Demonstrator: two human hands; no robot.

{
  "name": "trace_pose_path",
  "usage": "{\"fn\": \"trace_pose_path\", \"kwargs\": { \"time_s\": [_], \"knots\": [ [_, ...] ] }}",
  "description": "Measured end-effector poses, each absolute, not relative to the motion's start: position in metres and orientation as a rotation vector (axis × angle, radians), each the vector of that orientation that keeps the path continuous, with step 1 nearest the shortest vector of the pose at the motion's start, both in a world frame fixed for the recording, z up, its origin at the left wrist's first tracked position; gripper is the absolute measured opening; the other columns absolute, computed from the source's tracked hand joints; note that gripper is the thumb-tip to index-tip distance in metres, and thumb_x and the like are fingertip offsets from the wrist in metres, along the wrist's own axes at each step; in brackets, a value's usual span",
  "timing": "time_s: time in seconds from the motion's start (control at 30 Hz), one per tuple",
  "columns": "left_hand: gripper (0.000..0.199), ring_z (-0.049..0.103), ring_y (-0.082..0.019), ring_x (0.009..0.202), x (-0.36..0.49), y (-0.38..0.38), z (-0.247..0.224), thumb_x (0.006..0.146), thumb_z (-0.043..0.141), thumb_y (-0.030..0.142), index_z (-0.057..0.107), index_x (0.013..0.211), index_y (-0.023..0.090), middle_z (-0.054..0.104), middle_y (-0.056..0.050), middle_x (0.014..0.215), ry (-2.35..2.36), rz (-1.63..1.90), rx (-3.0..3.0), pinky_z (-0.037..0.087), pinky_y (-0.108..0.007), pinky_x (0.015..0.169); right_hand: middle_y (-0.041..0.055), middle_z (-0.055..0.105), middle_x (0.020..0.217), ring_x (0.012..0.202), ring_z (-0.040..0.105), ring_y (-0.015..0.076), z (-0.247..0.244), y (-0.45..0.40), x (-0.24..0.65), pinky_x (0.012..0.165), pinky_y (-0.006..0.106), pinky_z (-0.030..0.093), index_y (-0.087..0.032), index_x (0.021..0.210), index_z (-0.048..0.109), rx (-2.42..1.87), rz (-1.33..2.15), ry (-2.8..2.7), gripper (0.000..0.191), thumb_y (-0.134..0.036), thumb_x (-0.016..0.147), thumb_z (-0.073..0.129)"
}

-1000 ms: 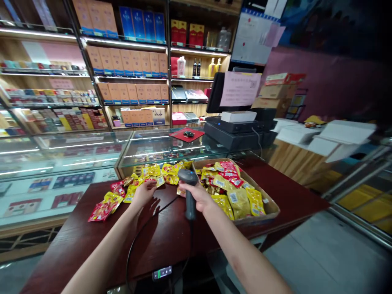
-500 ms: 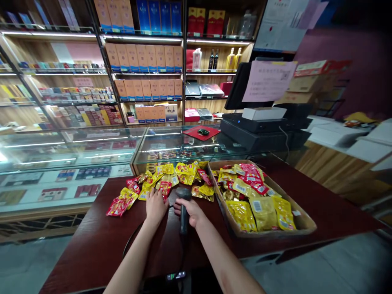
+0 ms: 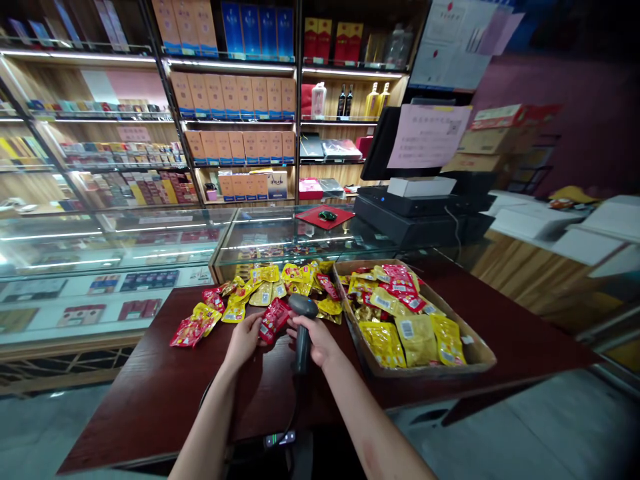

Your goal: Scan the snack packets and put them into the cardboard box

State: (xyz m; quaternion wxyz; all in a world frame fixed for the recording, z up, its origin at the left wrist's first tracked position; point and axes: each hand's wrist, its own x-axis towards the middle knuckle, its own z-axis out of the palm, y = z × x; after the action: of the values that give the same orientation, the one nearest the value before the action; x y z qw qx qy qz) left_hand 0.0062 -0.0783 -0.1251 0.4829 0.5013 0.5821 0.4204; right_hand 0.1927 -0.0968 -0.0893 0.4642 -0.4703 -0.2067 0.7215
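Note:
A red snack packet [image 3: 275, 320] is pinched in my left hand [image 3: 245, 341], held just above the dark red table. My right hand [image 3: 317, 339] wraps round the handle of a black handheld scanner [image 3: 303, 333], whose head is beside the packet's right edge. Beyond my hands lies a loose pile of yellow packets [image 3: 261, 293] and red ones. More packets [image 3: 193, 325] rest at the left of the pile. To the right, an open cardboard box [image 3: 480, 360] holds several yellow, gold and red packets.
Behind the table [image 3: 150, 407] stands a glass display counter [image 3: 165, 230] with a mouse [image 3: 327, 216] on a red mat. A monitor [image 3: 377, 147] and a black cash drawer [image 3: 395, 217] are at the right. Stocked shelves line the back wall.
My left hand has lifted the red packet off the pile and drawn it slightly nearer, beside the scanner. The camera view has shifted a little.

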Motion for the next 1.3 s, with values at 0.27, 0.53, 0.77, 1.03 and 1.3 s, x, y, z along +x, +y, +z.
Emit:
{"fn": "trace_pose_path", "kwargs": {
  "time_s": [0.27,0.53,0.77,1.03,1.3],
  "knots": [
    [0.026,0.068,-0.018,0.069,0.023,-0.092,-0.115,0.086,0.057,0.021,0.057,0.111,0.012,0.069,-0.011,0.095,1.089,1.052,0.904,0.059,-0.035,0.06,0.0015,0.066,0.066,0.057,0.06,0.0113,-0.087,-0.098,0.197,0.055,0.022,0.048,-0.014,0.084,0.069,-1.207,1.588,-0.488,0.027,-0.018,0.057,0.071],
    [0.02,0.07,-0.019,0.073,0.029,-0.097,-0.108,0.084,0.06,0.021,0.054,0.102,0.014,0.069,-0.011,0.094,1.035,0.988,0.85,0.06,-0.036,0.063,-0.0017,0.062,0.06,0.055,0.056,0.0101,-0.075,-0.096,0.196,0.059,0.023,0.048,-0.013,0.076,0.067,-1.177,1.446,-0.647,0.025,-0.021,0.052,0.07],
    [0.048,0.07,-0.026,0.081,0.017,-0.086,-0.101,0.07,0.077,0.038,0.06,0.107,0.014,0.07,-0.013,0.096,1.089,0.785,1.021,0.06,-0.036,0.059,-0.0024,0.06,0.057,0.054,0.056,0.0122,-0.065,-0.101,0.195,0.054,0.025,0.047,-0.014,0.075,0.066,-1.154,1.517,-0.8,0.024,-0.024,0.054,0.069],
    [0.054,0.07,-0.023,0.072,0.002,-0.041,-0.104,0.062,0.084,0.03,0.059,0.107,0.015,0.071,-0.01,0.091,1.101,0.723,0.897,0.06,-0.04,0.061,0.0007,0.063,0.071,0.063,0.063,0.0144,-0.074,-0.102,0.191,0.055,0.027,0.054,-0.015,0.081,0.062,-1.178,1.466,-0.867,0.022,-0.024,0.062,0.069],
    [0.037,0.064,-0.014,0.056,0.018,0.001,-0.099,0.067,0.08,0.02,0.057,0.096,0.019,0.066,0.001,0.073,1.082,0.728,0.905,0.058,-0.032,0.055,-0.0016,0.057,0.066,0.046,0.058,0.0117,-0.082,-0.133,0.167,0.038,0.025,0.05,-0.015,0.083,0.054,-1.234,1.625,-0.874,0.02,-0.026,0.07,0.065]
  ]
}}
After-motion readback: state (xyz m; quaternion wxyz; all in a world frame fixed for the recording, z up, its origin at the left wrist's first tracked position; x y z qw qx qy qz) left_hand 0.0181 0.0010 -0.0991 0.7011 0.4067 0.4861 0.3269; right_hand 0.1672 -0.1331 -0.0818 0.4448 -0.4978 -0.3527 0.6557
